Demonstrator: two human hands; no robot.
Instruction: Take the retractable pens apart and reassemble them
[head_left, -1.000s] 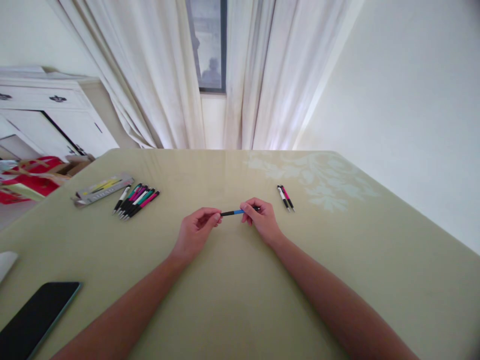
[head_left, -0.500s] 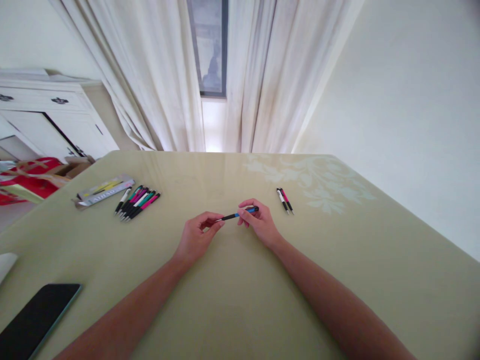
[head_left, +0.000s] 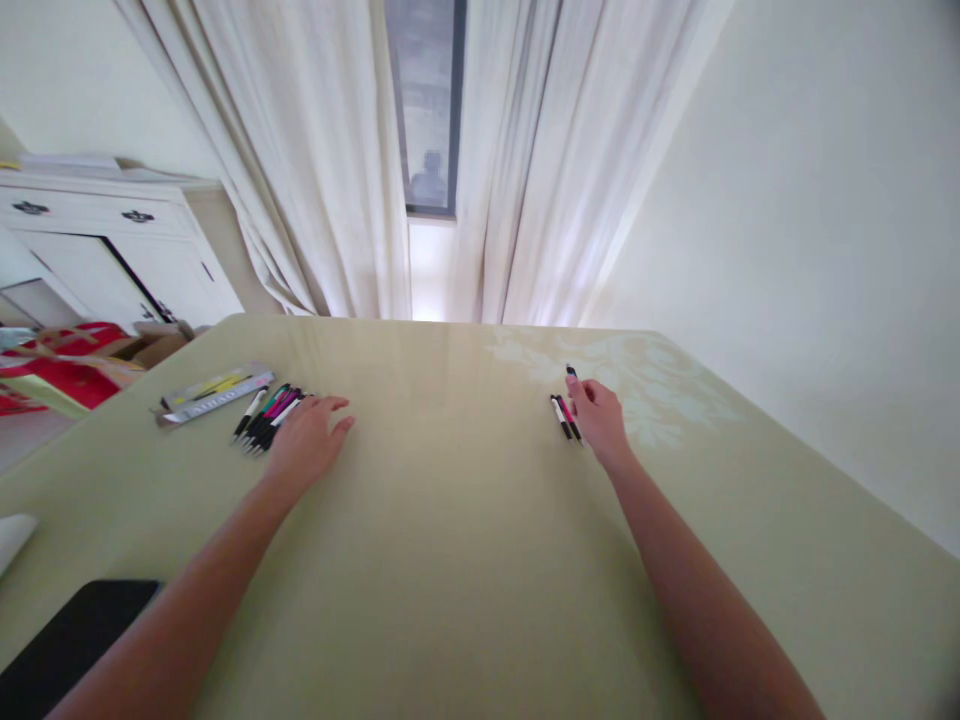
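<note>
My right hand [head_left: 598, 415] is closed on a pen [head_left: 571, 371]; only its dark end sticks out above the fingers, and the rest is hidden by the hand. Just left of that hand, a white-and-black pen [head_left: 559, 415] and a pink-and-black pen [head_left: 568, 417] lie side by side on the table. My left hand [head_left: 309, 440] holds nothing, its thumb and fingers apart. It hovers at the right edge of a group of several pens [head_left: 264, 418] in various colours and covers part of them. I cannot tell whether it touches them.
A pen box [head_left: 217, 398] with yellow print lies behind the pen group on the table [head_left: 450, 560]. A dark tablet or phone [head_left: 75, 640] lies at the near left, partly behind my left forearm. Red bags [head_left: 71, 365] and a white cabinet [head_left: 112, 235] stand beyond the left edge.
My left hand has let go of the blue-and-black pen and moved left to the pen group. My right hand has carried that pen right, beside the two pens. The view has tilted slightly.
</note>
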